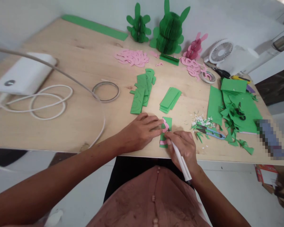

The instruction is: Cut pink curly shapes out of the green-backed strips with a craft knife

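Note:
Near the table's front edge lies a green paper strip (167, 121) with a pink paper cutout (165, 125) on top. My left hand (142, 130) rests flat from the left, its fingertips pressing on the cutout and strip, fingers spread slightly. In my right hand (183, 146) is a white pen (180, 159), its tip end down at the cutout's right side. Behind the strip sits a small stack of green rectangles (170, 99). Green pieces with drawn curved outlines (138, 99) lie to the left of that stack.
Blue-handled snips (214, 133), white scraps (201, 121) and green offcuts (232, 113) lie at right. Pink cutouts (132, 58) and green paper figures (169, 34) stand farther back. A tape roll (105, 91), cable (47, 118) and white device (26, 74) occupy the left.

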The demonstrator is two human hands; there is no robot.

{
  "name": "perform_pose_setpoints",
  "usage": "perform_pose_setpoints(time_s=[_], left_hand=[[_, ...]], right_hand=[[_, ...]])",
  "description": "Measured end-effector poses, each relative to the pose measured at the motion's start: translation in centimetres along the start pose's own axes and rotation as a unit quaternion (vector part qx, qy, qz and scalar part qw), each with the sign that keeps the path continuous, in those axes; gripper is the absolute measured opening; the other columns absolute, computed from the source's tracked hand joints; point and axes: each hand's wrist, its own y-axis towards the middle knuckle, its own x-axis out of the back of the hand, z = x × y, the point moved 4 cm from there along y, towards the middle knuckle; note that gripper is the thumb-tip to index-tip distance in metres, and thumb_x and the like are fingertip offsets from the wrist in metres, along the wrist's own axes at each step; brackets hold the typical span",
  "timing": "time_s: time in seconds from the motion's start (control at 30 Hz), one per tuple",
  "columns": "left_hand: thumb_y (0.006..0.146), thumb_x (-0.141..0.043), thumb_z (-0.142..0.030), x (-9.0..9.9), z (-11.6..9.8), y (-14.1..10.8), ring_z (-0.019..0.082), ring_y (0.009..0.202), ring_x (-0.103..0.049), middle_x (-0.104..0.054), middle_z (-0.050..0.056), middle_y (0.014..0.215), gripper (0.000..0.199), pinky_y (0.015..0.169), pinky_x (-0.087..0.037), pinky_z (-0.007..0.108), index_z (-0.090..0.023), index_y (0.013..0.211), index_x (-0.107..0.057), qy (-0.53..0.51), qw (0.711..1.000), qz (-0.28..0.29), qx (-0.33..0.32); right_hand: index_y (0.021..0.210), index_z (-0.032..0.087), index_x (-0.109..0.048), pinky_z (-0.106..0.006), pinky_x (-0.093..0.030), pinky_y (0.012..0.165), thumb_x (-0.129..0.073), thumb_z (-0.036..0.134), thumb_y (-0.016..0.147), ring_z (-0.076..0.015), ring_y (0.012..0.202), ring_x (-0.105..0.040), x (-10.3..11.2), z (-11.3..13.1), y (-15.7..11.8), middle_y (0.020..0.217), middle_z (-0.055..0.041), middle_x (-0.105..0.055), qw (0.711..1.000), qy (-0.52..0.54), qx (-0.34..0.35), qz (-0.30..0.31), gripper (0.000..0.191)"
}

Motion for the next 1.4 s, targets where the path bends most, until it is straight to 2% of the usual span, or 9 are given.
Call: perform_pose_setpoints(time_s=[0.4,0.87,1.4], left_hand=[[0.097,-0.043,-0.021,-0.03,-0.03,0.08,0.023,0.122,-0.05,-0.058,0.005,0.137,0.027,0.098,-0.036,0.041,-0.021,0.114,-0.063,0.015,1.0,0.014,-0.002],[0.096,-0.044,-0.019,0.14,-0.1,0.08,0.024,0.121,-0.05,-0.059,0.007,0.135,0.026,0.098,-0.037,0.041,-0.02,0.115,-0.063,0.004,1.0,0.003,-0.009],[0.093,-0.045,-0.016,0.15,-0.13,0.05,0.025,0.123,-0.049,-0.057,0.009,0.135,0.028,0.099,-0.036,0.042,-0.02,0.115,-0.062,0.0,1.0,-0.013,-0.001]], right_hand=[[0.107,0.018,-0.067,-0.034,-0.042,0.074,-0.055,0.014,0.092,-0.019,0.081,-0.065,0.07,0.1,0.09,0.087,-0.0059,-0.074,1.0,-0.005,0.011,0.0,0.02],[0.104,0.013,-0.065,-0.033,-0.042,0.075,-0.052,0.011,0.092,-0.018,0.077,-0.067,0.04,0.17,0.11,0.085,-0.0067,-0.074,1.0,0.004,0.023,-0.008,0.018],[0.107,0.015,-0.063,-0.033,-0.04,0.074,-0.053,0.01,0.091,-0.017,0.077,-0.067,-0.2,0.07,-0.12,0.084,-0.0049,-0.074,1.0,0.007,0.021,-0.008,0.02]])
